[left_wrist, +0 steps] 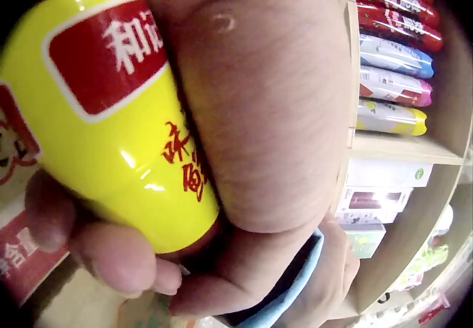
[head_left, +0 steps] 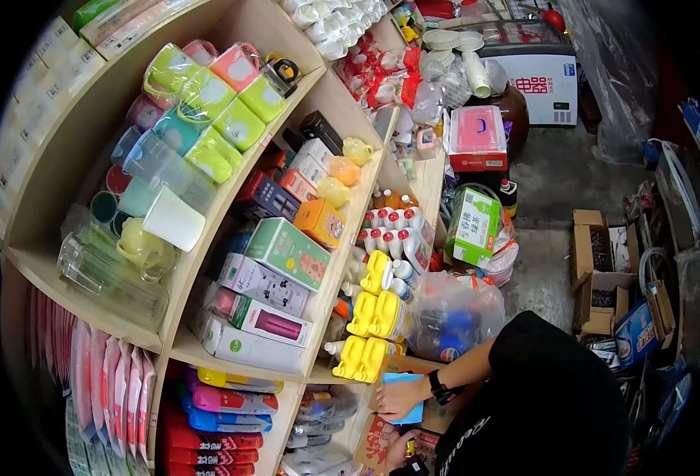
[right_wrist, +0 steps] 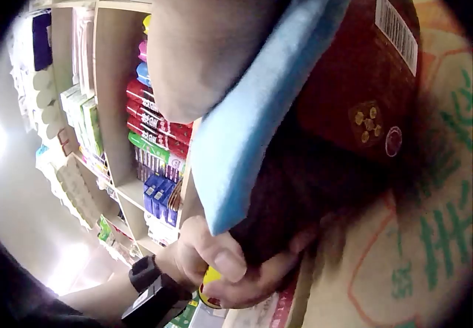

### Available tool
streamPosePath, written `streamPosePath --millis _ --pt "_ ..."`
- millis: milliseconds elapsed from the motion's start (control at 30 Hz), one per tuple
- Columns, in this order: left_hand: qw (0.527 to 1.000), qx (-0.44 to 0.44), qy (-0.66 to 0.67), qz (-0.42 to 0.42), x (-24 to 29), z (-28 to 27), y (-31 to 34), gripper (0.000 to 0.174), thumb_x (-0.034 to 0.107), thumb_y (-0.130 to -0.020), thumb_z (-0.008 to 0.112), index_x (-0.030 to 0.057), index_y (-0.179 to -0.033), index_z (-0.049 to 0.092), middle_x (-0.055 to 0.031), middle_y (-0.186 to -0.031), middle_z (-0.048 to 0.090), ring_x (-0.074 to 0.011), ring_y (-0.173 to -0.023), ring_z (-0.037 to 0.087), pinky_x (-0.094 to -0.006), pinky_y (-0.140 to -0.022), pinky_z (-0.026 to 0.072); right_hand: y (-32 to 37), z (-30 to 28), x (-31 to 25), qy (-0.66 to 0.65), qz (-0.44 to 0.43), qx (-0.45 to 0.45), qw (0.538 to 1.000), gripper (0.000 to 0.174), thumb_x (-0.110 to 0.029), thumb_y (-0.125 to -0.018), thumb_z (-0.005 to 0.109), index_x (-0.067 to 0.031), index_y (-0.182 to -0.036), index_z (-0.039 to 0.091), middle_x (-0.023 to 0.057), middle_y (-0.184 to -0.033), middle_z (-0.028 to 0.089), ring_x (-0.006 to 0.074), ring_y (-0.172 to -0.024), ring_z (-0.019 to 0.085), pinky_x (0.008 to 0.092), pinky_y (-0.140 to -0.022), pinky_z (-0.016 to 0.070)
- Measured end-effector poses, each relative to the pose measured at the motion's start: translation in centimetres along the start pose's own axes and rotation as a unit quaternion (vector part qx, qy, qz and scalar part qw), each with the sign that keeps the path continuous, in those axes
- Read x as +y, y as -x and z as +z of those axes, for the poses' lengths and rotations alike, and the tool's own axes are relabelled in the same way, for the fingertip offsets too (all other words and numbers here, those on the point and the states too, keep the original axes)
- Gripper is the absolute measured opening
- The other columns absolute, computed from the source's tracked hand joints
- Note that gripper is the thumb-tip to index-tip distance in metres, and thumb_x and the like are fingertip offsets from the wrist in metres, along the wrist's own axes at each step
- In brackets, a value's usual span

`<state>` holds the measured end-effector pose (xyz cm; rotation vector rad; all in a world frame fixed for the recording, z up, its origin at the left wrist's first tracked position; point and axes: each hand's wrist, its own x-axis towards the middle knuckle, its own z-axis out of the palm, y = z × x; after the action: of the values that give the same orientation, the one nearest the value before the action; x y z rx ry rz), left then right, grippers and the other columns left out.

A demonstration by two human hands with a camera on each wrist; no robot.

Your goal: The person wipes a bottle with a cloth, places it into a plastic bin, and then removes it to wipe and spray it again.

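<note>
My left hand (head_left: 400,449) grips a bottle with a bright yellow label (left_wrist: 89,150) printed with red characters; its fingers curl round the lower end in the left wrist view. Beside it, my right hand (head_left: 400,398) holds a light blue cloth (right_wrist: 236,158). That cloth is draped against a dark red surface (right_wrist: 347,84) bearing a barcode and a small gold emblem. The right fingers are mostly hidden behind the cloth in the right wrist view. Both hands are close together over a cardboard box (right_wrist: 414,247) with green writing.
Wooden shelves (head_left: 318,361) hold cups, boxed goods and bagged packets to the left. Yellow jugs (head_left: 373,313) and white bottles with red caps (head_left: 393,230) stand just beyond the hands. A clear plastic bag (head_left: 461,309) with blue items lies nearby. Open cartons (head_left: 596,246) line the floor's right side.
</note>
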<state>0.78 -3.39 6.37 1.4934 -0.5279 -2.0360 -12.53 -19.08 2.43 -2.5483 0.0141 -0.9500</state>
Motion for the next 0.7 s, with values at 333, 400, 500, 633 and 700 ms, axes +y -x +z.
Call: streamPosePath --millis 333,400,500,633,700 --pt "0.996 0.064 -0.055 0.022 -1.4 -0.7 -1.0 0.018 0.012 -0.082 0.075 0.0040 -0.088 0.060 -0.0039 -0.070 0.062 -0.0132 -0.053 0.059 -0.0260 -0.045 0.0445 0.3 -0.2 -0.2 0.000 -0.001 -0.004 1.000 0.033 -0.022 -0.090 0.058 -0.0019 -0.065 0.063 0.0127 -0.068 0.060 0.0323 -0.074 0.061 0.0431 -0.076 0.0482" --pt "0.995 0.072 -0.060 0.025 -1.7 -0.8 -1.1 0.018 0.012 -0.082 0.075 0.0037 -0.088 0.060 -0.0042 -0.070 0.063 -0.0134 -0.053 0.059 -0.0260 -0.045 0.0446 0.4 -0.1 -0.1 0.004 -0.006 -0.001 1.000 0.033 -0.022 -0.090 0.059 -0.0025 -0.065 0.063 0.0123 -0.067 0.060 0.0320 -0.074 0.061 0.0428 -0.076 0.0478" --pt "0.994 0.082 -0.066 0.028 -1.9 -1.2 -1.4 0.019 0.013 -0.082 0.075 0.0034 -0.088 0.060 -0.0046 -0.070 0.063 -0.0137 -0.053 0.060 -0.0260 -0.046 0.0448 0.4 -0.3 -0.2 0.013 -0.019 0.002 1.000 0.032 -0.022 -0.090 0.059 -0.0036 -0.064 0.062 0.0117 -0.066 0.060 0.0313 -0.075 0.060 0.0421 -0.076 0.0471" --pt "0.992 0.099 -0.075 0.036 -2.7 -1.7 -1.8 0.020 0.013 -0.081 0.076 0.0029 -0.089 0.061 -0.0051 -0.070 0.063 -0.0141 -0.053 0.060 -0.0260 -0.046 0.0450 0.8 0.0 0.0 0.021 -0.028 0.004 0.999 0.030 -0.022 -0.090 0.058 -0.0044 -0.066 0.061 0.0104 -0.068 0.060 0.0300 -0.077 0.060 0.0411 -0.076 0.0464" --pt "0.990 0.110 -0.080 0.045 -3.3 -2.3 -2.6 0.020 0.013 -0.081 0.076 0.0027 -0.089 0.061 -0.0054 -0.070 0.064 -0.0143 -0.053 0.060 -0.0259 -0.046 0.0451 0.9 -0.1 0.0 0.028 -0.026 0.009 0.999 0.028 -0.022 -0.090 0.058 -0.0047 -0.068 0.061 0.0097 -0.069 0.060 0.0294 -0.077 0.059 0.0407 -0.076 0.0463"
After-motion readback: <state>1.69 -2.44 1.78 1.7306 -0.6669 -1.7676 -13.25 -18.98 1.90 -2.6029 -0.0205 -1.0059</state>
